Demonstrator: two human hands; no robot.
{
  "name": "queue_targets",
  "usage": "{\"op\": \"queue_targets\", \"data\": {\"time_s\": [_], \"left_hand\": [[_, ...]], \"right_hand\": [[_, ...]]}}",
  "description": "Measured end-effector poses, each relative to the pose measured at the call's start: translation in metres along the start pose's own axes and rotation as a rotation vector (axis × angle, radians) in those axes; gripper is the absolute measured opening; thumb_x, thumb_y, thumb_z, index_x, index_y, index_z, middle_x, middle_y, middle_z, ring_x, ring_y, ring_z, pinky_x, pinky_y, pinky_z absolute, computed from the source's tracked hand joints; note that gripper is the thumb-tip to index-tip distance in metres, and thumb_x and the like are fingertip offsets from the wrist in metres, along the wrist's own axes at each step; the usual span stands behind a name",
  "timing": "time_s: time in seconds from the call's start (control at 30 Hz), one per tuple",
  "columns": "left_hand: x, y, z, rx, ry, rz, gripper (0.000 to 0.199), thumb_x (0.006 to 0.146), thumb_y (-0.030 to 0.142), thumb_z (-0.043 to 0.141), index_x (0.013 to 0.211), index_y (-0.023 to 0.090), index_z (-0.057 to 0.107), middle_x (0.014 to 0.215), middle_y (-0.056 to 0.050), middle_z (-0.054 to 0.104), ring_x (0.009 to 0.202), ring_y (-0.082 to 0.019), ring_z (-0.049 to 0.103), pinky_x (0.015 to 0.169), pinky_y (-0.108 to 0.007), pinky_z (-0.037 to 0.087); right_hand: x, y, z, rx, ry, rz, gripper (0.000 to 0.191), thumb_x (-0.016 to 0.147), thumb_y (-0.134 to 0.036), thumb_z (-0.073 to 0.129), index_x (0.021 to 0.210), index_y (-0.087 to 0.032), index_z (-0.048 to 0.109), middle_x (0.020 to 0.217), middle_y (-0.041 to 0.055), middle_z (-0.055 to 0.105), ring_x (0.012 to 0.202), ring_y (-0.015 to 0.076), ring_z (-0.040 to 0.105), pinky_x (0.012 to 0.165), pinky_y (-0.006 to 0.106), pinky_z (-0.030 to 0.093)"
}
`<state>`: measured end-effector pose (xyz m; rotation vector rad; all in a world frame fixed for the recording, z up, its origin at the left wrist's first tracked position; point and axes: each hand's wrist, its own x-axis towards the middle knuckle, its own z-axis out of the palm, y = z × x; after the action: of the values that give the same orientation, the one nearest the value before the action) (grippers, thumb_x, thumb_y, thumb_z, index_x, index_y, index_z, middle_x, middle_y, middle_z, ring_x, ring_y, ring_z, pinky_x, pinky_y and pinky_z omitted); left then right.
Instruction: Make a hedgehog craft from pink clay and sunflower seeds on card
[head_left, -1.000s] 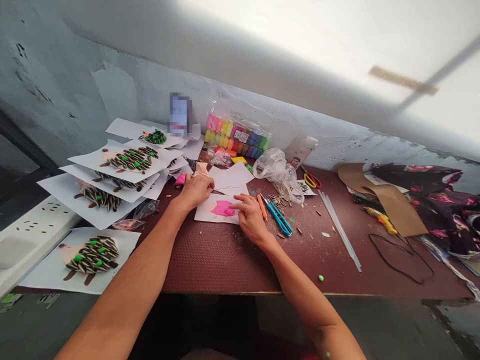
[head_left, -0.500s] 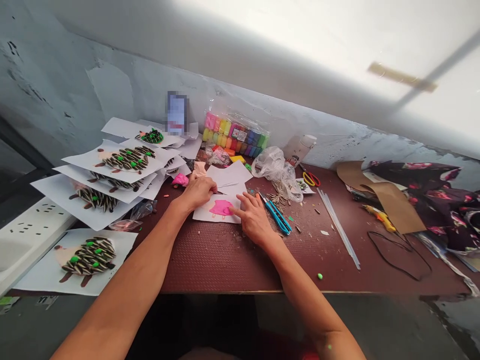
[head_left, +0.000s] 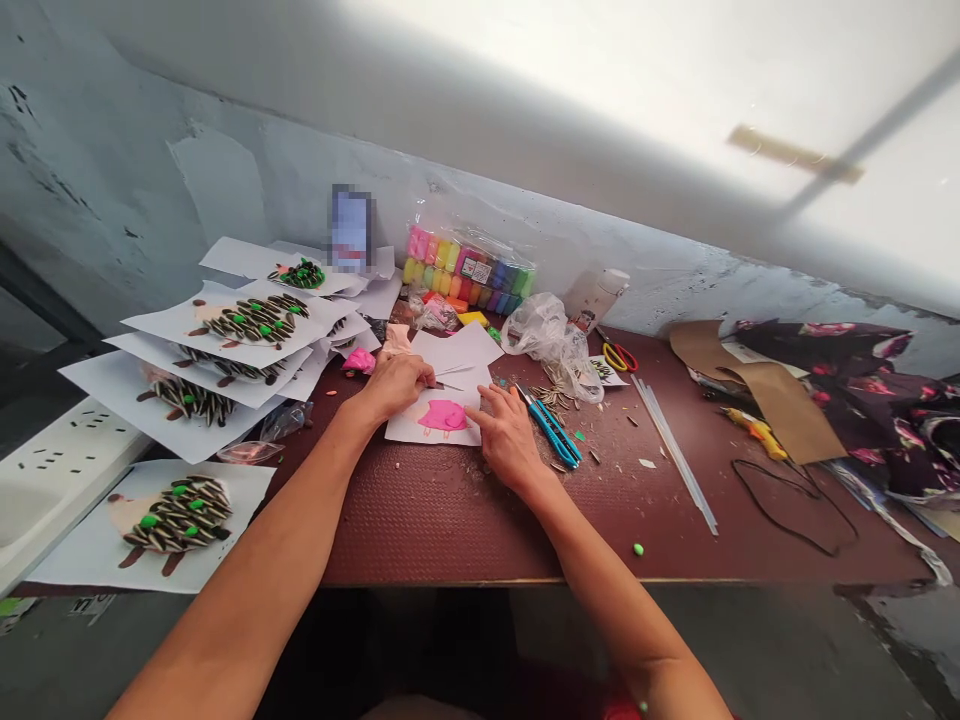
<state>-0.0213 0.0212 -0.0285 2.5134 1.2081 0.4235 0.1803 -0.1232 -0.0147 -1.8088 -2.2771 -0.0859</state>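
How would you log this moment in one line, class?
left hand: at far left corner of paper, grip unclear; right hand: spread, at right end of pink clay; pink clay: on paper; blue tool: on table

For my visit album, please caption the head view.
Left hand and right hand frame pink clay on white paper near sunflower-seed hedgehogs.

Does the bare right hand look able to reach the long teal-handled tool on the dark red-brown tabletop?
Probably yes: the right hand lies just left of the teal-handled tool, with no sizeable thing visible between them.
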Motion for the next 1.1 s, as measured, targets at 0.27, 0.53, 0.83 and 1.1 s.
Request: {"op": "queue_targets", "data": {"time_s": [0.27, 0.53, 0.83, 1.1], "left_hand": [[0.0004, 0.0019, -0.0012, -0.005, -0.02, -0.007, 0.028, 0.086, 0.015, 0.055, 0.095, 0.027, 0.079, 0.107, -0.005, 0.078, 0.111, -0.027, 0.064, 0.101, -0.045, 0.037], [-0.0005, 0.0047, -0.0051, 0.031, -0.039, 0.008, 0.03, 0.087, 0.017, 0.053, 0.098, 0.026, 0.079, 0.108, -0.006, 0.078, 0.11, -0.027, 0.065, 0.098, -0.044, 0.039], [0.0003, 0.0021, -0.0007, 0.025, -0.008, 0.017, 0.03, 0.087, 0.015, 0.053, 0.096, 0.026, 0.079, 0.106, -0.005, 0.079, 0.109, -0.027, 0.066, 0.098, -0.043, 0.04], [0.0007, 0.0013, 0.0, 0.034, -0.006, 0.03, 0.03, 0.086, 0.015, 0.053, 0.096, 0.026, 0.079, 0.104, -0.006, 0.078, 0.107, -0.027, 0.066, 0.098, -0.043, 0.041]], "right_hand": [[-0.0003, -0.0007, 0.0023, -0.02, -0.021, -0.111, 0.047, 0.096, -0.008, 0.056, 0.128, -0.04, 0.071, 0.155, 0.0065, 0.051, 0.146, 0.0304, 0.04, 0.118, 0.06, 0.028], [0.001, -0.0062, 0.0036, -0.034, -0.026, -0.044, 0.042, 0.098, -0.014, 0.055, 0.128, -0.039, 0.072, 0.153, 0.0063, 0.054, 0.145, 0.0321, 0.04, 0.118, 0.06, 0.026], [0.0011, -0.0009, 0.0081, 0.083, -0.027, 0.059, 0.049, 0.095, -0.006, 0.052, 0.127, -0.036, 0.074, 0.148, 0.0074, 0.059, 0.142, 0.0311, 0.046, 0.122, 0.059, 0.025], [0.0006, -0.0012, 0.0071, 0.122, 0.015, 0.083, 0.05, 0.092, -0.003, 0.056, 0.123, -0.036, 0.076, 0.15, 0.0061, 0.056, 0.145, 0.029, 0.042, 0.124, 0.058, 0.023]]}}
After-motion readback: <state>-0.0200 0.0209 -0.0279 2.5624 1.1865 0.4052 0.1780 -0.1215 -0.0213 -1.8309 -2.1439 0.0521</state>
